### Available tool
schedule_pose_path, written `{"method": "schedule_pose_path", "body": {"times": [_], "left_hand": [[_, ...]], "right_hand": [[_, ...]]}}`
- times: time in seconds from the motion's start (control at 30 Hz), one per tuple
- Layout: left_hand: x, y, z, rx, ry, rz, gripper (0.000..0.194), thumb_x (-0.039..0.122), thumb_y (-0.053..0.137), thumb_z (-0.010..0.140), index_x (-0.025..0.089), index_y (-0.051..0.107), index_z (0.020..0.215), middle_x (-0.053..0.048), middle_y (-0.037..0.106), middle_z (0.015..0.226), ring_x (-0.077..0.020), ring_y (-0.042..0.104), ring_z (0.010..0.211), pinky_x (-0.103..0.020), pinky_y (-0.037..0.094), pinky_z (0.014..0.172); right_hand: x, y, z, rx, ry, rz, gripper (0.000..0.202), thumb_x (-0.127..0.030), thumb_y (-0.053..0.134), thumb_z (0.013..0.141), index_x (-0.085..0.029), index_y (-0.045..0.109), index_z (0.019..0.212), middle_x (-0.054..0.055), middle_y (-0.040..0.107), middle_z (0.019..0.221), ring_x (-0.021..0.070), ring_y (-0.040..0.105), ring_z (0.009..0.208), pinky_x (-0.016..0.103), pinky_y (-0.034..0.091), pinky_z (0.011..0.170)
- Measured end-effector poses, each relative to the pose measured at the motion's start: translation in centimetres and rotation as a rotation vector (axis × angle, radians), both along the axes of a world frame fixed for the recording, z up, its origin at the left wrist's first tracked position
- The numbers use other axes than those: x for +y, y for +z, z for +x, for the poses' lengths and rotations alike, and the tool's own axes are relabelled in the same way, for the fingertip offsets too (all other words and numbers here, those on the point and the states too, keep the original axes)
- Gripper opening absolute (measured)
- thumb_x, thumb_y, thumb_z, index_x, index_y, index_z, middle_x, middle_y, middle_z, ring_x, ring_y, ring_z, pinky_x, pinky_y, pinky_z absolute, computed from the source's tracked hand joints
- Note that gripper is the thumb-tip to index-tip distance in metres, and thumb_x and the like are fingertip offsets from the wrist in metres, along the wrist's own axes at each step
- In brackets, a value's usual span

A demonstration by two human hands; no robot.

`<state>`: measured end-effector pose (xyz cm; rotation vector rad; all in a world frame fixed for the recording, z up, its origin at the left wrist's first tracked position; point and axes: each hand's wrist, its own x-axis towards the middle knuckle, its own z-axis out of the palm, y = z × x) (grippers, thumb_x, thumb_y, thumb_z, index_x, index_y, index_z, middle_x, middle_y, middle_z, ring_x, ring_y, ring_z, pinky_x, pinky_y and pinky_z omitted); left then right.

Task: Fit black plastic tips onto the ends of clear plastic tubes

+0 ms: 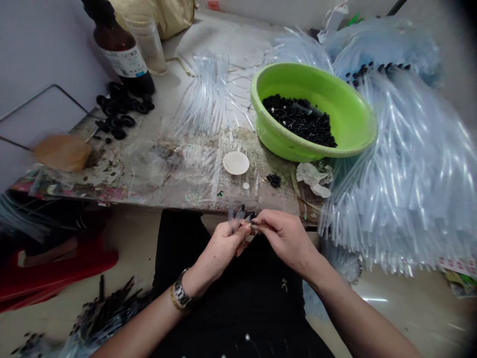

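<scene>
My left hand (218, 251), with a watch at the wrist, is closed around a few short clear plastic tubes (232, 218) in front of the table edge. Black tips (243, 208) show among these tubes. Fingertips of my right hand (288, 239) are pinched together against the left fingers, beside the small black tips. What exactly they grip is too small and covered to make out. Just beyond the hands, a small white dish (236, 163) and a little pile of black pieces (274, 180) lie on the table.
A green basin (316, 149) holding many black pieces stands on the table (194, 184). Large bundles of clear tubes (402, 164) hang over its right edge; more tubes (210, 94) lie behind. At left are a brown bottle (124, 54), black rings (115, 119) and a wooden block (62, 152).
</scene>
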<state>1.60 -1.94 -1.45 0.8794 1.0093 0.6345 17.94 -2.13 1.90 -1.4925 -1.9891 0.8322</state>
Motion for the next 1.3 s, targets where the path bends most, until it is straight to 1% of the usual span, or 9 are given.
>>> {"method": "schedule_pose_path", "body": {"times": [0.23,0.33,0.53,0.7,0.8,0.93,1.07,1.13,1.3], "left_hand": [[0.9,-0.5,-0.8,-0.061,0.008,-0.01,0.027,0.042,0.06,0.083,0.017,0.056,0.075,0.007,0.041,0.05,-0.0067,0.033,0.046,-0.018,0.029,0.046],[1.3,-0.3,-1.1,-0.095,-0.018,-0.007,0.025,0.042,0.059,0.084,0.017,0.059,0.081,0.006,0.043,0.053,-0.0074,0.036,0.049,-0.018,0.034,0.049],[1.3,0.3,-0.8,-0.003,-0.063,0.046,0.023,0.038,0.058,0.083,0.017,0.055,0.074,0.007,0.041,0.051,-0.0072,0.036,0.048,-0.019,0.035,0.05],[1.2,0.8,-0.7,-0.012,-0.042,0.066,0.019,0.034,0.061,0.082,0.016,0.058,0.077,0.007,0.044,0.054,-0.0073,0.038,0.049,-0.019,0.037,0.052],[1.1,0.8,-0.8,-0.029,-0.041,0.056,0.019,0.035,0.061,0.083,0.016,0.061,0.081,0.006,0.045,0.055,-0.0075,0.04,0.049,-0.02,0.037,0.051],[0.9,0.4,-1.0,-0.056,-0.023,0.038,0.023,0.035,0.062,0.082,0.017,0.064,0.097,0.006,0.048,0.057,-0.0076,0.042,0.049,-0.02,0.038,0.051],[0.8,0.0,-1.4,-0.173,0.03,-0.011,0.033,0.03,0.064,0.08,0.02,0.062,0.111,0.0,0.06,0.079,-0.0077,0.049,0.051,-0.023,0.043,0.054],[0.9,0.1,-1.6,-0.213,0.008,-0.002,0.025,0.027,0.062,0.08,0.019,0.065,0.104,-0.002,0.062,0.085,-0.0082,0.051,0.054,-0.024,0.044,0.057],[1.2,0.5,-1.5,-0.114,-0.157,0.001,0.011,0.014,0.055,0.076,0.013,0.067,0.077,0.001,0.056,0.068,-0.0081,0.049,0.055,-0.022,0.039,0.057]], "right_hand": [[0.4,0.0,0.6,0.153,-0.089,-0.078,0.012,-0.015,0.057,0.084,-0.019,0.059,0.074,-0.003,0.061,0.067,0.011,0.056,0.064,0.021,0.041,0.062],[0.6,-0.2,1.0,0.167,-0.108,-0.097,0.007,-0.015,0.057,0.084,-0.02,0.062,0.084,-0.002,0.066,0.078,0.0126,0.06,0.073,0.023,0.043,0.069],[1.0,0.6,1.0,0.138,-0.176,0.028,0.008,-0.019,0.057,0.085,-0.02,0.063,0.09,0.002,0.068,0.087,0.0155,0.061,0.081,0.027,0.045,0.076],[1.0,1.3,0.2,0.166,-0.075,0.072,0.013,-0.017,0.055,0.086,-0.021,0.064,0.095,0.004,0.065,0.091,0.0172,0.06,0.087,0.03,0.046,0.08],[1.1,0.9,-0.1,0.154,-0.039,0.048,0.012,-0.015,0.054,0.086,-0.021,0.064,0.09,0.004,0.063,0.087,0.017,0.059,0.083,0.03,0.046,0.077],[1.3,0.1,0.1,0.124,-0.082,0.021,0.01,-0.015,0.056,0.084,-0.02,0.061,0.078,0.002,0.061,0.077,0.0162,0.057,0.077,0.028,0.043,0.071],[1.6,-0.6,0.5,0.147,-0.136,-0.037,0.008,-0.017,0.057,0.083,-0.019,0.061,0.076,0.001,0.061,0.074,0.0155,0.056,0.074,0.027,0.042,0.07],[1.7,-1.0,0.6,0.161,-0.157,-0.072,0.008,-0.017,0.057,0.083,-0.018,0.06,0.076,0.0,0.06,0.073,0.0151,0.056,0.073,0.026,0.041,0.069],[1.7,-1.8,0.5,0.17,-0.16,-0.047,0.005,-0.017,0.057,0.083,-0.019,0.061,0.081,0.002,0.063,0.079,0.017,0.058,0.079,0.029,0.043,0.075]]}}
